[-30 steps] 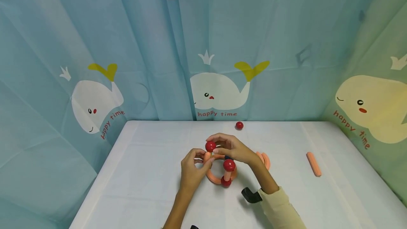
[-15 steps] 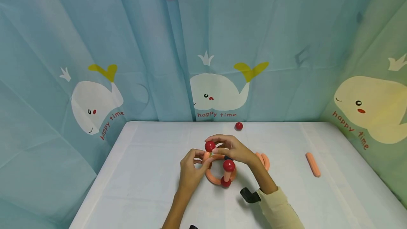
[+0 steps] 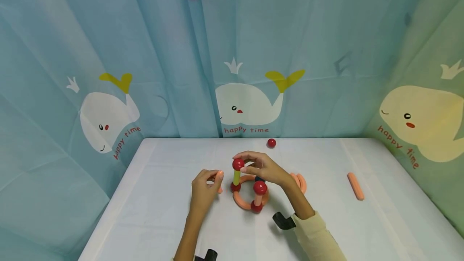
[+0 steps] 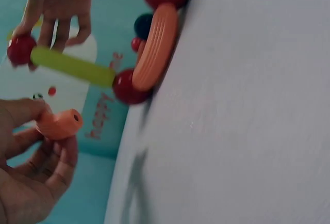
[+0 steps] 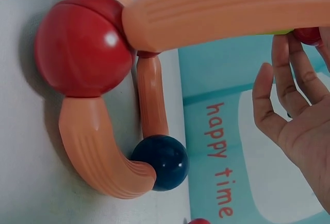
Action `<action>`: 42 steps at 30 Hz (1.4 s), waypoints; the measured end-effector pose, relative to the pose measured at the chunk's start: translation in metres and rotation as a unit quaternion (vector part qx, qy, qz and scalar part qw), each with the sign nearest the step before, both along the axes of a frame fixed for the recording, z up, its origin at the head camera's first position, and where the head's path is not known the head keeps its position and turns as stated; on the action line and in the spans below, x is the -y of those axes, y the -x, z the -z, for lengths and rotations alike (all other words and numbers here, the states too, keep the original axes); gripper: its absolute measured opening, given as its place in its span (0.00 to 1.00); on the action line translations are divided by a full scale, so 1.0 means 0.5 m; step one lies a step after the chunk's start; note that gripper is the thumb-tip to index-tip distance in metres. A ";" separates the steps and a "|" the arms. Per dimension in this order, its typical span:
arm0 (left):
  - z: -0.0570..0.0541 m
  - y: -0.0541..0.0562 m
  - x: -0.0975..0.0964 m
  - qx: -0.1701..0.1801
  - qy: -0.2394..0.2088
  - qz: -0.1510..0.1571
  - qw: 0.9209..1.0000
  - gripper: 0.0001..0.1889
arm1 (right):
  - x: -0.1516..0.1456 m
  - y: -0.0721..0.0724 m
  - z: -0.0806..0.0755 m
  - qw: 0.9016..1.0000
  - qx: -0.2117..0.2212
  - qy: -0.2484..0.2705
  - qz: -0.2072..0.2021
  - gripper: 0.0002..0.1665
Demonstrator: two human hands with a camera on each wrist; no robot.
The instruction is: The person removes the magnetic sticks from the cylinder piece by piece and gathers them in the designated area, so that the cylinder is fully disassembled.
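Observation:
My left hand [image 3: 204,192] pinches a short orange rod [image 4: 62,125], a hole showing in its end, to the left of a ball-and-rod toy frame. Fingers and thumb of my right hand [image 3: 264,169] hold the red ball [image 3: 238,164] on top of an upright yellow-green rod [image 3: 237,177]. That rod stands in a lower red ball [image 3: 235,187], part of a ring of curved orange rods [image 3: 241,201] lying on the table. Another upright orange rod [image 3: 258,199] at the ring's front carries a red ball [image 3: 259,187]. A dark blue ball [image 5: 162,162] joins the ring's far side.
A loose red ball [image 3: 271,143] lies by the table's back edge. Curved orange rods [image 3: 301,182] rest behind my right forearm, and a straight orange rod [image 3: 355,186] lies farther right. A whale-printed curtain [image 3: 250,51] hangs behind the white table [image 3: 152,212].
My left hand has moved left, away from the frame, with the orange rod in it. The yellow-green rod and its lower red ball now show. My right hand has barely moved.

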State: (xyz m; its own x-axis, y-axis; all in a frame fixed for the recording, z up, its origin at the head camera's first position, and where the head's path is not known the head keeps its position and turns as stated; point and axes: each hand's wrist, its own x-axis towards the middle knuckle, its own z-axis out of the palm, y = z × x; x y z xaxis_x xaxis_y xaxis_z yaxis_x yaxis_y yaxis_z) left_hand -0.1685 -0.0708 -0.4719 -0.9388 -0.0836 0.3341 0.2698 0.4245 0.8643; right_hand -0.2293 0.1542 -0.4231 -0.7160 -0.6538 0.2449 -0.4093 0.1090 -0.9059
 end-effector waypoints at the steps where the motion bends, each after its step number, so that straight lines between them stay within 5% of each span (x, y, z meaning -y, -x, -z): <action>1: 0.002 0.002 0.009 0.011 0.007 -0.008 1.000 0.12 | 0.001 0.000 -0.001 1.000 0.002 0.001 -0.001 0.22; 10: 0.023 0.013 0.067 0.119 0.020 -0.051 0.991 0.13 | 0.002 0.002 0.004 1.000 -0.005 0.001 -0.002 0.22; 15: 0.029 0.024 0.074 0.134 0.043 -0.084 0.987 0.11 | 0.001 -0.002 0.002 1.000 -0.004 0.003 0.002 0.21; 27: 0.032 0.043 0.071 0.155 0.087 -0.082 0.981 0.11 | 0.004 -0.003 -0.003 1.000 -0.007 -0.004 0.003 0.22; 42: 0.031 0.039 0.074 0.178 0.076 -0.082 0.978 0.12 | 0.006 -0.001 -0.002 1.000 -0.005 -0.001 -0.002 0.21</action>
State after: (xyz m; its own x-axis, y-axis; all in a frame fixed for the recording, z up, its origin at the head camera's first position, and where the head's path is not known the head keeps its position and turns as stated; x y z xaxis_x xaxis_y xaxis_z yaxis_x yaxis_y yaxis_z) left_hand -0.1880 -0.1076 -0.4875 -0.9760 -0.2175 0.0096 -0.1183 0.5673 0.8150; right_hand -0.2287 0.1513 -0.4222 -0.7112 -0.6570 0.2501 -0.4185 0.1098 -0.9016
